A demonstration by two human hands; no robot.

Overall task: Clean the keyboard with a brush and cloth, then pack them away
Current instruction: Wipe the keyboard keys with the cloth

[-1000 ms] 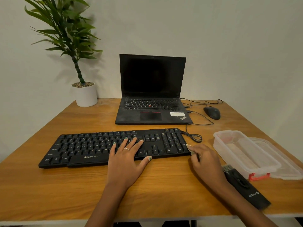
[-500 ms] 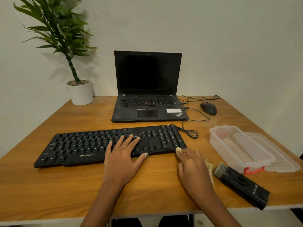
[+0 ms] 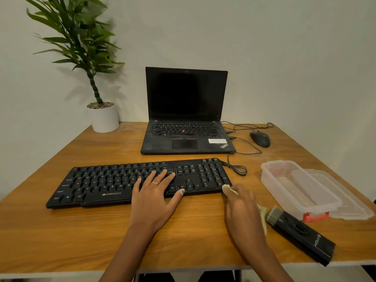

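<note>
Right now the wide orange-brown wooden counter (image 3: 61, 237) is carrying everything. At its far edge an open black laptop (image 3: 186, 119) with a dark screen is standing, and to the left of it a leafy green plant in a white round pot (image 3: 104, 119) is sitting against the wall. Nearer the person, the long black wired keyboard (image 3: 101, 184) is lying flat across the middle of the counter, its cable looping off the right end. To the right a clear rectangular plastic container (image 3: 297, 190) is sitting open, with its clear lid (image 3: 350, 202) lying just beside it on the far side. The left hand (image 3: 154, 196) is resting flat on the keys right of the keyboard's centre, fingers straight and spread, grasping nothing. The right hand (image 3: 242, 208) is pressing a small pale yellow cloth (image 3: 228, 189) against the keyboard's front right corner, its fingers curled over the cloth. Just right of that hand the black rectangular brush (image 3: 301, 235) with grey bristles is lying on the counter, untouched. A black mouse (image 3: 260, 139) is sitting near the laptop's right side.
</note>
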